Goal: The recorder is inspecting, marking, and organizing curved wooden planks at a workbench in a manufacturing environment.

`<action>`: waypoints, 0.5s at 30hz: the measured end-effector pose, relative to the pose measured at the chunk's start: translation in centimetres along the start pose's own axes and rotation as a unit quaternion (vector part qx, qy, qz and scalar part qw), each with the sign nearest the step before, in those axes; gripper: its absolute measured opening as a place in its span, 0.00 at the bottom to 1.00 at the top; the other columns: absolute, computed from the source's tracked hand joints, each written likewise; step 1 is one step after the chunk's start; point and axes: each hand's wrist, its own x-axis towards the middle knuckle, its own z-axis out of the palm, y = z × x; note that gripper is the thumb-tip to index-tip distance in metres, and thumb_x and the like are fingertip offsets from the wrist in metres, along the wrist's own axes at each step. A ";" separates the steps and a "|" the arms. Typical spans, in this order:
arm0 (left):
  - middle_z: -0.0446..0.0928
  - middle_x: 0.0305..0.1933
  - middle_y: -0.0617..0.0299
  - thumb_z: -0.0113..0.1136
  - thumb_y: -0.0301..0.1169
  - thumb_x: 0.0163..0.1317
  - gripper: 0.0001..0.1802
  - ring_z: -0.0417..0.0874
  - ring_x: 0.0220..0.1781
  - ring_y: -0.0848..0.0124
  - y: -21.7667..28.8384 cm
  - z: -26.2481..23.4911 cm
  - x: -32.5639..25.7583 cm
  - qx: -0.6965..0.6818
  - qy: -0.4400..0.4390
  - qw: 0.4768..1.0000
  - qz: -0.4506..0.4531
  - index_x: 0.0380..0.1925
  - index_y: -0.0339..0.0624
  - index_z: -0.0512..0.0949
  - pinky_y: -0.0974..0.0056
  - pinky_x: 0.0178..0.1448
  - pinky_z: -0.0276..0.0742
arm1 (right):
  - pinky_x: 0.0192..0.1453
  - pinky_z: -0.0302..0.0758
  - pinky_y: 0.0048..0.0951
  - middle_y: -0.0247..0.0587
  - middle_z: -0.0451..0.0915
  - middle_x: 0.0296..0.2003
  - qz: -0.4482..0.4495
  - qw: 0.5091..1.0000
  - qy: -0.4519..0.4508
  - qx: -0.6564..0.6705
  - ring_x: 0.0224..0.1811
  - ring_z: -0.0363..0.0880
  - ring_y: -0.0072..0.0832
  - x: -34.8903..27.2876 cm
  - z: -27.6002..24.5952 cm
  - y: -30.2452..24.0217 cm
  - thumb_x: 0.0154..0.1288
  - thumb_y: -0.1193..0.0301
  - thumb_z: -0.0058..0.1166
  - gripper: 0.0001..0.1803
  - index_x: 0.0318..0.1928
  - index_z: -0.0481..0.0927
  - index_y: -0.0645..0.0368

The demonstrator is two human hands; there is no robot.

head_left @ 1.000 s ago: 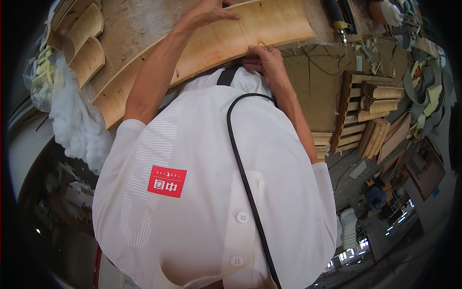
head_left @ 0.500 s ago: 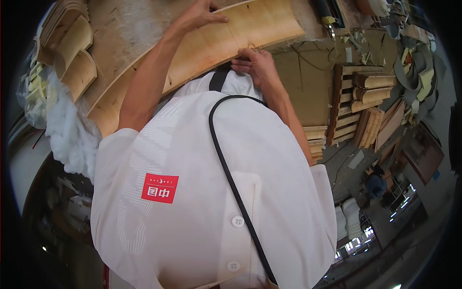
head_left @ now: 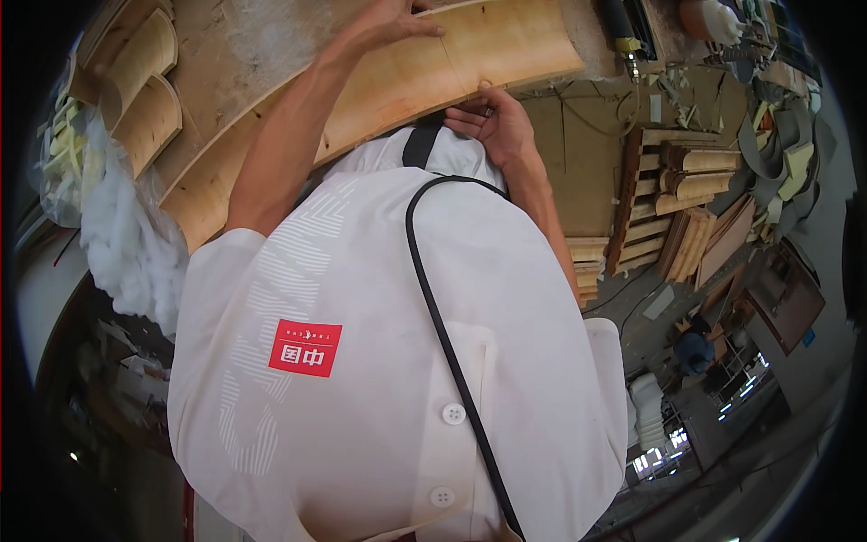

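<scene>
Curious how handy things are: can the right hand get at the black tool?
Probably yes: the right hand is at the board, and the black tool lies to the right, apparently unblocked.

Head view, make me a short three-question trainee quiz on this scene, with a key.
1. True or false: the right hand is at the near edge of the curved wood.
2. Which lies to the person's left: A, slatted rack; B, white stuffing; C, grey strips?
3. Fill in: the cord over the white shirt is ____.
Key: 1 true; 2 B; 3 black.
</scene>
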 end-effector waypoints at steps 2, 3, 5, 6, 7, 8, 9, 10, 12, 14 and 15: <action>0.63 0.15 0.73 0.69 0.38 0.45 0.15 0.61 0.20 0.80 -0.5 0.1 0.3 -0.014 -0.002 1.000 0.006 0.18 0.38 0.77 0.64 0.22 0.54 | 0.41 0.84 0.41 0.57 0.77 0.39 0.009 1.000 -0.021 0.006 0.36 0.82 0.45 0.2 -0.4 0.2 0.63 0.67 0.53 0.21 0.46 0.70 0.77; 0.62 0.15 0.73 0.69 0.38 0.45 0.15 0.61 0.20 0.80 -0.8 0.0 0.5 -0.025 -0.009 0.999 0.031 0.16 0.38 0.76 0.64 0.22 0.54 | 0.41 0.84 0.41 0.57 0.77 0.39 0.010 1.000 -0.022 0.006 0.36 0.82 0.45 0.2 -0.5 0.4 0.63 0.67 0.53 0.21 0.46 0.70 0.77; 0.61 0.15 0.73 0.69 0.37 0.45 0.16 0.60 0.20 0.80 -1.3 0.1 0.6 -0.035 -0.014 0.998 0.056 0.15 0.39 0.75 0.64 0.22 0.54 | 0.41 0.83 0.36 0.55 0.80 0.37 -0.060 0.993 -0.047 -0.090 0.36 0.83 0.40 0.0 -0.7 0.7 0.64 0.71 0.54 0.16 0.44 0.74 0.76; 0.61 0.15 0.73 0.69 0.37 0.44 0.16 0.60 0.19 0.80 -1.0 0.2 0.4 -0.040 -0.004 0.997 0.059 0.15 0.39 0.74 0.64 0.22 0.53 | 0.41 0.83 0.36 0.55 0.80 0.37 -0.059 0.993 -0.047 -0.090 0.36 0.83 0.40 0.0 -0.9 0.9 0.64 0.71 0.54 0.16 0.44 0.74 0.76; 0.60 0.14 0.73 0.69 0.37 0.44 0.16 0.59 0.19 0.79 -0.7 0.2 0.3 -0.044 0.005 0.997 0.062 0.14 0.39 0.73 0.64 0.21 0.53 | 0.42 0.83 0.34 0.53 0.81 0.35 -0.076 0.990 -0.048 -0.106 0.36 0.84 0.38 0.0 -1.1 1.0 0.63 0.73 0.55 0.14 0.42 0.75 0.75; 0.60 0.14 0.73 0.69 0.37 0.44 0.16 0.59 0.19 0.79 -0.5 0.1 0.4 -0.045 0.006 0.997 0.062 0.14 0.39 0.73 0.64 0.21 0.53 | 0.43 0.82 0.31 0.52 0.82 0.34 -0.092 0.987 -0.048 -0.122 0.36 0.84 0.35 0.1 -1.2 1.1 0.63 0.75 0.56 0.12 0.40 0.77 0.74; 0.60 0.14 0.73 0.69 0.37 0.44 0.16 0.59 0.19 0.79 -0.4 0.0 0.3 -0.034 -0.003 0.998 0.055 0.14 0.39 0.73 0.64 0.21 0.53 | 0.43 0.82 0.31 0.52 0.82 0.34 -0.091 0.987 -0.049 -0.123 0.36 0.84 0.35 0.1 -1.4 1.2 0.63 0.75 0.56 0.12 0.40 0.77 0.74; 0.61 0.14 0.72 0.69 0.37 0.44 0.16 0.59 0.19 0.79 -0.2 -0.1 0.3 -0.023 -0.011 0.999 0.048 0.14 0.39 0.73 0.64 0.21 0.53 | 0.43 0.82 0.31 0.51 0.82 0.34 -0.104 0.983 -0.049 -0.145 0.36 0.84 0.34 0.3 -1.5 1.2 0.63 0.74 0.56 0.11 0.40 0.78 0.74; 0.60 0.14 0.71 0.68 0.37 0.44 0.16 0.60 0.19 0.79 0.2 -0.3 0.1 -0.011 -0.008 0.999 0.041 0.14 0.38 0.73 0.63 0.21 0.54 | 0.43 0.82 0.30 0.50 0.82 0.34 -0.117 0.978 -0.050 -0.168 0.36 0.84 0.33 0.5 -1.7 1.3 0.63 0.74 0.57 0.11 0.39 0.78 0.74; 0.60 0.13 0.70 0.68 0.38 0.44 0.17 0.60 0.18 0.78 0.9 -0.4 -0.2 0.002 -0.006 0.999 0.035 0.15 0.38 0.73 0.62 0.21 0.54 | 0.43 0.81 0.28 0.49 0.83 0.33 -0.120 0.979 -0.061 -0.156 0.35 0.84 0.31 0.7 -2.0 1.3 0.62 0.74 0.58 0.11 0.38 0.79 0.73; 0.61 0.13 0.69 0.68 0.38 0.44 0.17 0.61 0.18 0.78 1.2 -0.5 -0.3 0.019 -0.005 1.000 0.018 0.15 0.37 0.74 0.61 0.21 0.55 | 0.43 0.81 0.28 0.49 0.83 0.33 -0.120 0.978 -0.061 -0.157 0.35 0.84 0.31 0.9 -2.2 1.4 0.62 0.74 0.58 0.11 0.38 0.79 0.73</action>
